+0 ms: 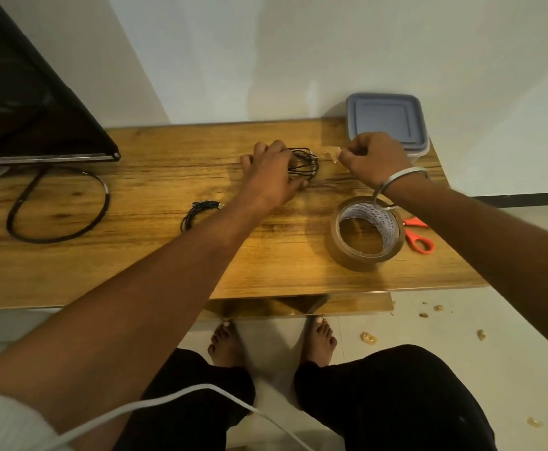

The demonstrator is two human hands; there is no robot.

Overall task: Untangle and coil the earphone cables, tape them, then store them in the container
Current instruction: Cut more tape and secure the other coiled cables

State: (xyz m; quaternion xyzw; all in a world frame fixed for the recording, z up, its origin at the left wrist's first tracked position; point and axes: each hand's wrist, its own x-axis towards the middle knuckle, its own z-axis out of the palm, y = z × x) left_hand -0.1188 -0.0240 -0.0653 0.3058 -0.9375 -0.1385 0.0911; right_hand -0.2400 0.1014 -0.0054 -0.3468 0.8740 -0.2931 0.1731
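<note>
Monitor [22, 92]: far left, its black power cable [57, 206] looped on the wooden table [168, 262]; neither concerns your work.

Second earphone coil [201, 213]: lying loose left of centre, well apart from both hands, probably set aside for its own turn.

Your left hand [272, 175]: fingers curled down over the black earphone coil [305, 162], pinning it to the table so the loops keep their shape for taping.

Tape strip [331, 155]: a short clear piece, pinched by your right hand [373, 159] between thumb and fingertips, just beside the coil, apparently ready to wrap it.

Tape roll [365, 232]: near your right wrist, within reach.

Orange-handled scissors [417, 236]: just behind the roll.

Container [388, 122]: back right against the wall, blue lid on; you must open it before storing.
</note>
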